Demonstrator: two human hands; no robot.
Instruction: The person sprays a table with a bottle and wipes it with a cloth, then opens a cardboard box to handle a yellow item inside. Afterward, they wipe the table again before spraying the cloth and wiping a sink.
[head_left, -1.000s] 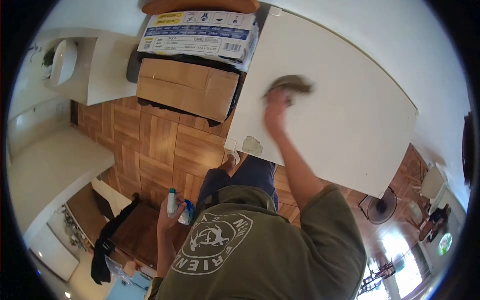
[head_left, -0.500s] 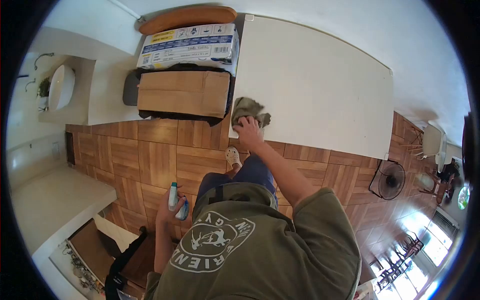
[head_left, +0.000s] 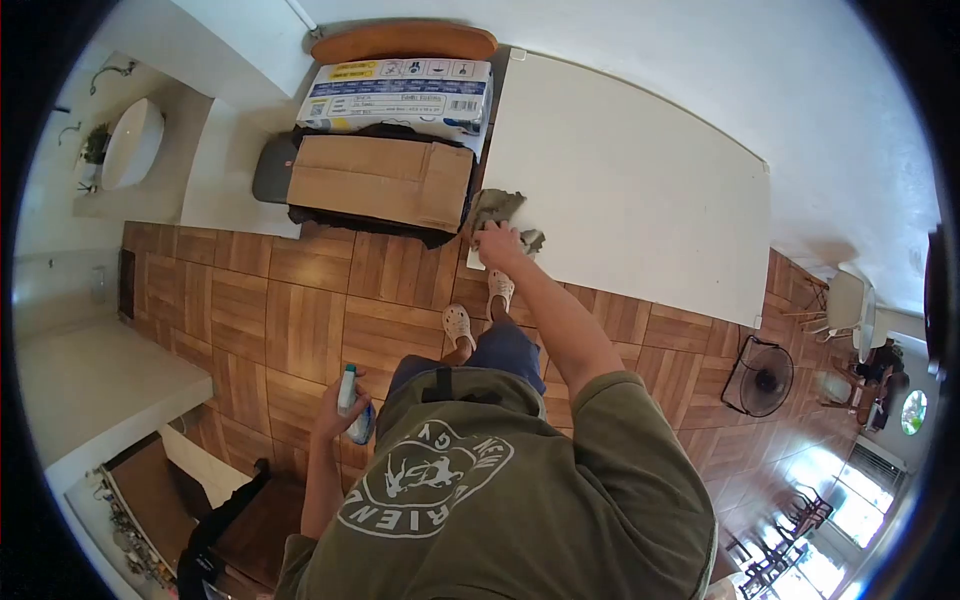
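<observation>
My right hand (head_left: 499,246) presses a crumpled grey-green cloth (head_left: 499,204) against the white tabletop (head_left: 640,180), close to its near left corner. The fingers are bent over the cloth, and part of it spreads out beyond them. Down at my left side, my left hand (head_left: 332,411) is wrapped round a spray bottle (head_left: 347,388) with a white and green head and a bluish lower part. The bottle is apart from the table, above the wooden floor.
Left of the table stand a brown cardboard box (head_left: 378,180), a white printed carton (head_left: 395,98) and a curved wooden piece (head_left: 405,42). A black fan (head_left: 762,377) is on the floor at right, with a white chair (head_left: 848,305) beyond. My shoes (head_left: 458,325) are near the table edge.
My right hand and the cloth stay near the same corner, with the cloth folded differently. The view has shifted, and both shoes now show. The spray bottle is still in my left hand.
</observation>
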